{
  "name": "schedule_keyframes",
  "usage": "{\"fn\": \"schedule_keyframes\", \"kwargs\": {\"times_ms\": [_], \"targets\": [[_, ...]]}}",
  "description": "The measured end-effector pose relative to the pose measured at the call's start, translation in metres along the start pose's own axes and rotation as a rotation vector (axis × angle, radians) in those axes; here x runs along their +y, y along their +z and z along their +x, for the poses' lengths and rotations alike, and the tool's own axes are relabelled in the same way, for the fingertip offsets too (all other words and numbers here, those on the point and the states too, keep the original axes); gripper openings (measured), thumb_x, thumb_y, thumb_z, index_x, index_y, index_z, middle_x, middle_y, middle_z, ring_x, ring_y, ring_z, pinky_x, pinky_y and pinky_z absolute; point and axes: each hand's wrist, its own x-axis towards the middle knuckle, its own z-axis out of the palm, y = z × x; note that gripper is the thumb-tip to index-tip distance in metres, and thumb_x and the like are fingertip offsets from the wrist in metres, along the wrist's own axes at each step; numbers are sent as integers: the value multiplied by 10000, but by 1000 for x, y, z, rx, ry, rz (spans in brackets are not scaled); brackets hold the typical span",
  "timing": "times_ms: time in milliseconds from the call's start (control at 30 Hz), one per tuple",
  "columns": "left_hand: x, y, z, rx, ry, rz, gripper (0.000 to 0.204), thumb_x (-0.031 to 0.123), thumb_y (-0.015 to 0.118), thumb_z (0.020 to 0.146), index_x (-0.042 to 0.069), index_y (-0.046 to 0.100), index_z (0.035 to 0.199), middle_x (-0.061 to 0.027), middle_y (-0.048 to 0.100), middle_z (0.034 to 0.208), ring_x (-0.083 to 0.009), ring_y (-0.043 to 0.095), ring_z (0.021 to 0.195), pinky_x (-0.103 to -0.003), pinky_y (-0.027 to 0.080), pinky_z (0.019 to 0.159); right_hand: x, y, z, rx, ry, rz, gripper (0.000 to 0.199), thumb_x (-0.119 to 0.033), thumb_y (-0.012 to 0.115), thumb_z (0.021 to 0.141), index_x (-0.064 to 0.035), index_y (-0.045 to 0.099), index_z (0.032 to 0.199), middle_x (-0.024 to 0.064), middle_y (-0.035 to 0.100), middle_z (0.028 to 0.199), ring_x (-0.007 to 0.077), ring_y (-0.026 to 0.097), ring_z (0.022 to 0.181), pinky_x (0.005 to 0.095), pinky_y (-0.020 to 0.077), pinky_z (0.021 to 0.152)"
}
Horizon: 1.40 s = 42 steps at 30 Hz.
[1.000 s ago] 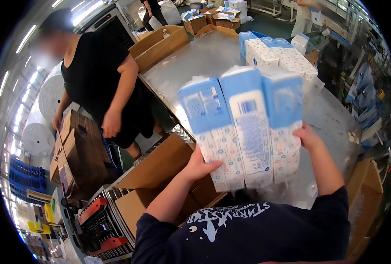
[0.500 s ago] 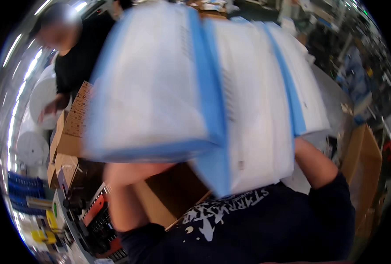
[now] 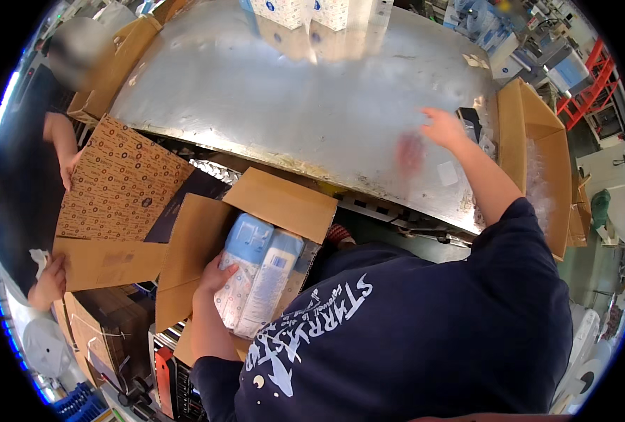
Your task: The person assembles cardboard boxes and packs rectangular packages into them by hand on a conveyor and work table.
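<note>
Inside an open cardboard carton (image 3: 189, 246) in front of me stand soft white-and-blue plastic-wrapped packs (image 3: 274, 281), side by side. My left hand (image 3: 216, 276) is in the carton at the left pack, its thumb over the pack's edge and the other fingers partly hidden. Out to the right, my right hand (image 3: 445, 129) hangs over the metal table (image 3: 326, 98) with its fingers apart and nothing in them. A blurred reddish patch (image 3: 409, 153) shows on the tabletop just left of this hand.
At the left, a co-worker's hands (image 3: 48, 283) hold a printed cardboard box (image 3: 119, 186). White patterned packs (image 3: 330, 14) stand at the table's far edge. Another open carton (image 3: 545, 141), with clear plastic inside, is at the right. A dark flat object (image 3: 471, 121) lies near my right hand.
The packs I carried between both hands are down in the carton. My right hand has come off them and reached out over the table; my left stays at a pack.
</note>
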Motion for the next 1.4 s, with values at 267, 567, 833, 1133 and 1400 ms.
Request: {"fn": "schedule_keyframes", "kwargs": {"times_ms": [267,567,833,1133,1400], "targets": [[30,70,-57,85,-86,705,985,368,763,703,100,182,1452,-228,32,1509,-454,52,1369,-543,271,1048,79,12,-33,230,413,-286,640,-376,634,761,-186,441,1341,137,458,1333,328,433,1218,439,370,991],[26,72,41,-282,-165,799,1025,461,741,695,99,164,1460,-282,25,1493,-493,118,1355,-520,314,1041,95,5,35,122,353,-270,316,-332,527,848,-122,645,1052,123,633,1032,317,592,975,416,470,848],[198,31,23,247,554,-148,546,34,664,803,28,454,1307,-132,636,1069,-169,642,841,-286,519,747,-121,10,42,-430,-165,901,167,-118,512,922,-35,599,1038,44,648,875,146,622,779,284,499,657],[210,-1,24,-518,382,-1372,631,285,599,895,16,323,1394,-141,620,1030,-202,628,808,-293,502,732,-301,18,24,-726,-1358,411,214,-202,531,876,-117,635,1043,104,577,1165,282,515,1109,383,452,884],[68,12,6,212,-241,-769,497,30,571,867,24,376,1325,-88,640,817,-144,600,731,-268,493,665,-326,22,201,-163,-1267,290,392,-261,632,855,-101,561,1205,86,578,1209,191,548,1087,336,456,885]]}}
